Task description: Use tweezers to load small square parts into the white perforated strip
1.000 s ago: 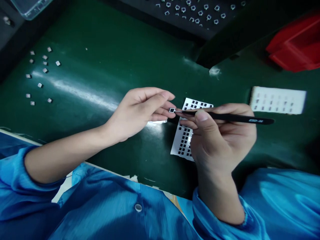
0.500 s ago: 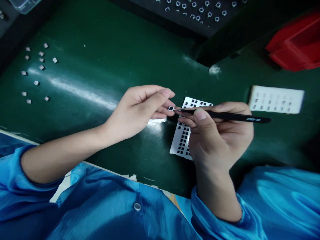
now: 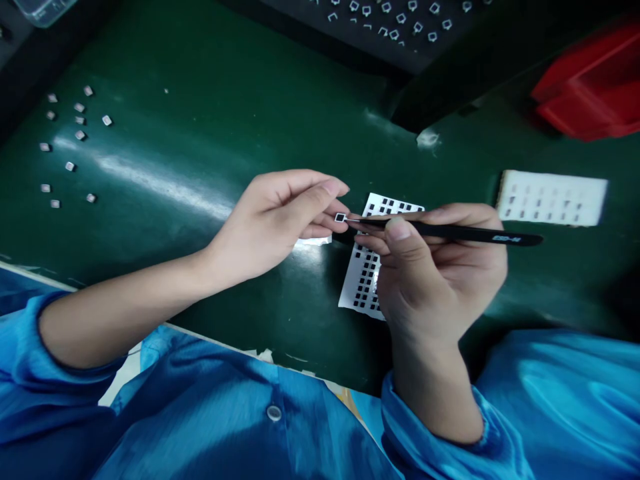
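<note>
A small square part (image 3: 341,218) with a white rim and a dark middle lies at the fingertips of my left hand (image 3: 285,220), whose fingers are curled in around it. My right hand (image 3: 440,267) grips black tweezers (image 3: 450,231) between thumb and fingers. The tips of the tweezers meet the right edge of the square part. Beneath my right hand is a white sheet (image 3: 350,287) with rows of small black squares, partly covered by the hand. A bit of white material (image 3: 315,241) shows below my left fingers.
Several small square parts (image 3: 81,135) are scattered on the green table (image 3: 200,133) at the left. At the right sit a white block (image 3: 555,198) with rows of marks and a red bin (image 3: 590,87). A dark tray (image 3: 370,37) with square pieces is at the back.
Almost nothing differs. The whole view has shifted very slightly; both hands, the tweezers and the square part keep the same arrangement.
</note>
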Available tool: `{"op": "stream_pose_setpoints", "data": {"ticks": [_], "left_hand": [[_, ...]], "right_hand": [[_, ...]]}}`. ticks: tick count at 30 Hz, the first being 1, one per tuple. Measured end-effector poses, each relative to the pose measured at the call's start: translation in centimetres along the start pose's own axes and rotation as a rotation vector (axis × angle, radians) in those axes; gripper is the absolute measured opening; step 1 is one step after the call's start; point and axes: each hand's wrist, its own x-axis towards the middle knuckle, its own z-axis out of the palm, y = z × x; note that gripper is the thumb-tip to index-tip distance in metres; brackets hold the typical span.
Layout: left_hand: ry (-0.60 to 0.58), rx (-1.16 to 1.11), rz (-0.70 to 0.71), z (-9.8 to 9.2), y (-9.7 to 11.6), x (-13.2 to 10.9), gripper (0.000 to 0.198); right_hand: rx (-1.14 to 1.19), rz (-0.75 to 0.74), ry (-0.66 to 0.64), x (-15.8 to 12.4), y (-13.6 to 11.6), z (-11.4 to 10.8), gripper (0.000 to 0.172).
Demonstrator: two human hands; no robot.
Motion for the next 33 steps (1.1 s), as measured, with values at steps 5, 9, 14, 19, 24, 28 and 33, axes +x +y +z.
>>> {"op": "stream_pose_setpoints", "data": {"ticks": [5,9,14,19,24,28,33], "left_hand": [[-0.006,0.021,0.025,0.0,-0.1,0.0,0.015],[-0.005,0.014,0.017,0.0,-0.1,0.0,0.013],[-0.025,0.009,0.017,-0.2,-0.1,0.0,0.009],[-0.05,0.072,0.08,-0.5,-0.5,0.1,0.004],[-0.174,0.222,0.187,-1.2,-1.3,0.4,0.009],[-0.159,0.268,0.286,-1.7,-1.6,0.2,0.012],[-0.14,0.38,0.571,-2.1,-1.8,0.0,0.013]], "right_hand": [[0.032,0.005,-0.01,0.1,-0.1,0.1,0.026],[0.029,-0.007,-0.007,0.0,0.0,0.1,0.026],[0.015,-0.016,-0.002,0.0,0.1,0.1,0.026],[0.074,-0.001,-0.001,0.1,-0.2,0.2,0.027],[0.099,0.05,-0.009,-0.4,-0.5,0.1,0.028],[0.103,0.072,-0.031,-0.6,-0.7,-0.2,0.028],[0.197,0.115,0.049,0.1,-0.6,-0.6,0.036]]}}
